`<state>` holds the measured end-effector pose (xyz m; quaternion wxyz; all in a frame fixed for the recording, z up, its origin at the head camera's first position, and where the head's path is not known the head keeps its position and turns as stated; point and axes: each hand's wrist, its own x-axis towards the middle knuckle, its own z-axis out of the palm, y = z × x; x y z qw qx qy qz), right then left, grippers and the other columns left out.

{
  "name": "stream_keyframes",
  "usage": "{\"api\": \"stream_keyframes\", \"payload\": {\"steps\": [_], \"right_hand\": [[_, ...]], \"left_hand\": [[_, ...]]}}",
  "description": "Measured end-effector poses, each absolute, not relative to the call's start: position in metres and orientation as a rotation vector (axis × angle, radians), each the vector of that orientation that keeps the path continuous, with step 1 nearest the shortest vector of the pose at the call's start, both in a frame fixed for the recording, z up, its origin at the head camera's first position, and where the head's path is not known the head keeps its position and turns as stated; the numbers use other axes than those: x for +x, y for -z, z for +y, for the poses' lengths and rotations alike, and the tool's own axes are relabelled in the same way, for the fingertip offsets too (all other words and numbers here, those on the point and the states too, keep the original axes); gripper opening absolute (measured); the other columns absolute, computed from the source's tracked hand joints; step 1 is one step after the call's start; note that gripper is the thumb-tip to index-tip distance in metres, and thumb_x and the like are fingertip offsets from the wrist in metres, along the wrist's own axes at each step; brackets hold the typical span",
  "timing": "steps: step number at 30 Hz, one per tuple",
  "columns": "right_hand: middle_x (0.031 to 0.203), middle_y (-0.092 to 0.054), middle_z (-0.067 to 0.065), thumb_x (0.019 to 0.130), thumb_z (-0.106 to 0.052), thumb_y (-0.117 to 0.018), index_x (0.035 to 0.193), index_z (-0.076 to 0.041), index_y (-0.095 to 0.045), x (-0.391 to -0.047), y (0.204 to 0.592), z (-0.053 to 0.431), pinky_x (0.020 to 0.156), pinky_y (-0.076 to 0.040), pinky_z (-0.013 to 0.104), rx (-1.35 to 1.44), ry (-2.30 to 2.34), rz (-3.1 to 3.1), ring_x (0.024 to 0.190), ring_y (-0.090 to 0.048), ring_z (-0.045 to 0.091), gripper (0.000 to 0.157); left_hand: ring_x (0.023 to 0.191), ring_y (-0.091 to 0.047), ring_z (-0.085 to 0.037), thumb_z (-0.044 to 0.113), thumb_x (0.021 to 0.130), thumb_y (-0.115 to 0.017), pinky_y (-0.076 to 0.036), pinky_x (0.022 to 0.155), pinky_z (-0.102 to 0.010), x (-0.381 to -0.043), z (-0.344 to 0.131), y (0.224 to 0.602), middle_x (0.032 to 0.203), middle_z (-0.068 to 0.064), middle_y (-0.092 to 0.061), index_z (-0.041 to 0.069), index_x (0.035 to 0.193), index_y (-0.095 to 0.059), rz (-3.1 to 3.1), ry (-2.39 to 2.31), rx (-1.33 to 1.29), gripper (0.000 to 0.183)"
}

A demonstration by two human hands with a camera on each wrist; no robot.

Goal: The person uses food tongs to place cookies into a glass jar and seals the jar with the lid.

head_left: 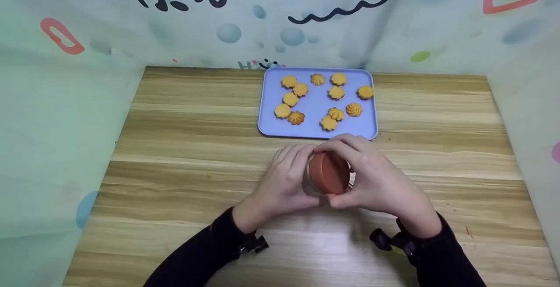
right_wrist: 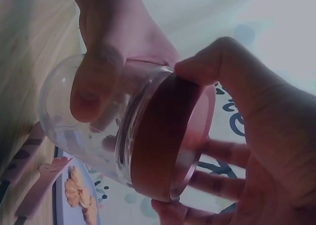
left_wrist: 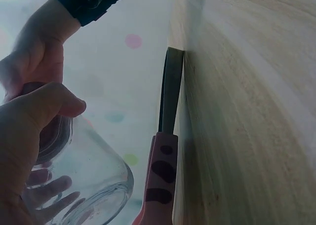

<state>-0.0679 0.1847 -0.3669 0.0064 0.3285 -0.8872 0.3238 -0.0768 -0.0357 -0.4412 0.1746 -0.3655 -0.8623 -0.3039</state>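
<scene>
Cookies [head_left: 296, 117] on a blue tray [head_left: 316, 103], wood table [head_left: 175, 147] below, right hand [head_left: 380, 177] covering a bit of tray edge, jar [left_wrist: 98, 160] held nearer, left hand [head_left: 284, 182] gripping it, right gripping its brown lid [head_left: 321, 173], spotted pink handle [left_wrist: 163, 170] only in wrist views

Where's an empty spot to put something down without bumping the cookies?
On the table: left of the tray up to the left wall, and right of it up to the right wall. Mid-tray, a narrow bare strip lies between cookies. It's crowded around the left hand, right hand and jar, with pink handles close by.
</scene>
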Motion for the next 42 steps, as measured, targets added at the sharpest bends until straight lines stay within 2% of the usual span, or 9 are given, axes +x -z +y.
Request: {"api": "stream_keyframes", "payload": {"steps": [6, 9, 13, 15, 20, 24, 30, 35, 42], "right_hand": [[0.141, -0.048, -0.010, 0.062, -0.023, -0.089, 0.138, -0.031, -0.057, -0.072, 0.365, 0.192, 0.100, -0.046, 0.037, 1.175, -1.112, -2.716, 0.130, -0.042, 0.011, 0.083], [0.143, -0.048, -0.008, 0.061, -0.018, -0.089, 0.139, -0.029, -0.056, -0.080, 0.363, 0.204, 0.097, -0.049, 0.037, 1.185, -1.183, -2.684, 0.128, -0.044, 0.014, 0.085], [0.139, -0.051, 0.001, 0.059, -0.014, -0.092, 0.139, -0.023, -0.057, -0.102, 0.371, 0.230, 0.086, -0.055, 0.041, 0.985, -1.180, -2.690, 0.116, -0.051, 0.020, 0.088], [0.136, -0.050, 0.007, 0.060, -0.012, -0.094, 0.139, -0.021, -0.056, -0.116, 0.380, 0.246, 0.085, -0.055, 0.049, 0.794, -1.158, -2.742, 0.113, -0.052, 0.026, 0.088], [0.135, -0.045, 0.019, 0.065, -0.016, -0.094, 0.141, -0.014, -0.052, -0.144, 0.410, 0.281, 0.091, -0.047, 0.069, 0.273, -1.084, -2.863, 0.120, -0.044, 0.040, 0.087], [0.137, -0.042, 0.023, 0.069, -0.024, -0.091, 0.143, -0.011, -0.046, -0.159, 0.433, 0.300, 0.097, -0.040, 0.069, 0.035, -1.023, -2.851, 0.128, -0.035, 0.044, 0.088], [0.139, -0.039, 0.027, 0.071, -0.027, -0.091, 0.148, -0.014, -0.039, -0.169, 0.455, 0.316, 0.099, -0.038, 0.070, -0.074, -0.949, -2.878, 0.130, -0.032, 0.047, 0.093], [0.142, -0.037, 0.030, 0.075, -0.029, -0.088, 0.146, -0.008, -0.041, -0.170, 0.462, 0.326, 0.097, -0.038, 0.073, -0.101, -0.889, -2.934, 0.128, -0.031, 0.050, 0.088], [0.141, -0.036, 0.032, 0.083, -0.040, -0.081, 0.149, -0.007, -0.043, -0.170, 0.472, 0.334, 0.096, -0.041, 0.073, -0.132, -0.864, -2.958, 0.127, -0.032, 0.050, 0.083]], "left_hand": [[0.117, -0.055, -0.018, 0.051, 0.061, -0.089, -0.044, 0.106, -0.035, -0.078, -0.038, 0.440, 0.127, -0.005, -0.059, 0.006, 0.139, -0.049, -2.460, 0.974, -1.053, 0.099], [0.118, -0.055, -0.018, 0.050, 0.061, -0.088, -0.043, 0.108, -0.034, -0.078, -0.038, 0.439, 0.127, -0.004, -0.060, 0.006, 0.139, -0.049, -2.457, 1.009, -1.042, 0.098], [0.117, -0.056, -0.016, 0.049, 0.063, -0.087, -0.043, 0.108, -0.033, -0.079, -0.038, 0.438, 0.126, -0.002, -0.061, 0.007, 0.138, -0.050, -2.441, 1.049, -1.017, 0.093], [0.117, -0.056, -0.016, 0.049, 0.063, -0.086, -0.043, 0.108, -0.033, -0.079, -0.037, 0.437, 0.125, -0.001, -0.061, 0.008, 0.138, -0.050, -2.437, 1.063, -1.011, 0.092], [0.117, -0.055, -0.016, 0.050, 0.064, -0.087, -0.042, 0.110, -0.033, -0.078, -0.038, 0.437, 0.126, -0.002, -0.060, 0.006, 0.138, -0.049, -2.450, 1.074, -1.025, 0.094], [0.119, -0.054, -0.015, 0.051, 0.065, -0.087, -0.041, 0.111, -0.031, -0.078, -0.038, 0.437, 0.128, -0.001, -0.060, 0.006, 0.139, -0.048, -2.461, 1.078, -1.041, 0.095], [0.119, -0.054, -0.014, 0.051, 0.065, -0.086, -0.041, 0.110, -0.029, -0.077, -0.038, 0.437, 0.127, -0.001, -0.059, 0.006, 0.138, -0.049, -2.464, 1.088, -1.048, 0.095], [0.119, -0.054, -0.014, 0.052, 0.065, -0.086, -0.041, 0.110, -0.029, -0.078, -0.039, 0.438, 0.127, 0.000, -0.059, 0.006, 0.139, -0.048, -2.470, 1.081, -1.048, 0.094], [0.121, -0.053, -0.014, 0.053, 0.065, -0.087, -0.041, 0.111, -0.031, -0.078, -0.039, 0.438, 0.129, -0.001, -0.058, 0.007, 0.141, -0.047, -2.483, 1.083, -1.056, 0.097]]}}
